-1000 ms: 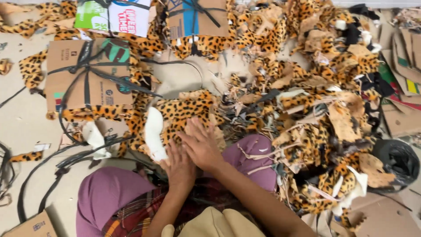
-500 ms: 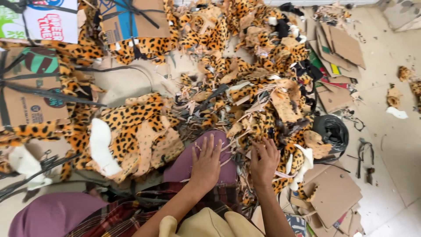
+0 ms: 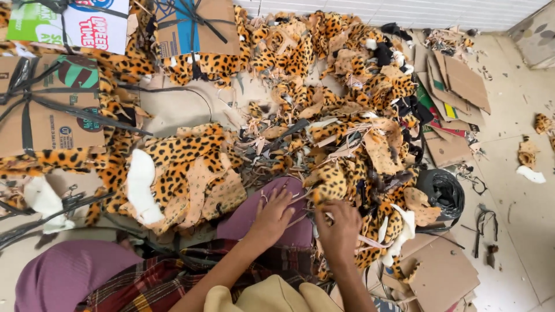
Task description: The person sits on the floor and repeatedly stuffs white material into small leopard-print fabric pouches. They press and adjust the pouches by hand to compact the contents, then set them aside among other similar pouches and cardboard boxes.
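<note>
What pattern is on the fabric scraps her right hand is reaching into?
Leopard print, orange with black spots, on the fabric scraps by the right hand; head view.

Boxes I can spot: a brown cardboard box (image 3: 49,110) at far left, tied with black straps, green and red print on it. Top left there's a white-and-green printed box (image 3: 69,23). Next to it, a brown box with a blue panel (image 3: 193,26), strapped too. Flattened cardboard pieces (image 3: 462,81) sit on the floor at right.

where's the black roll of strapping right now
In the head view the black roll lies on the floor at right, just beyond the leopard-print scrap pile, with flat cardboard in front of it, right of the right hand.
</note>
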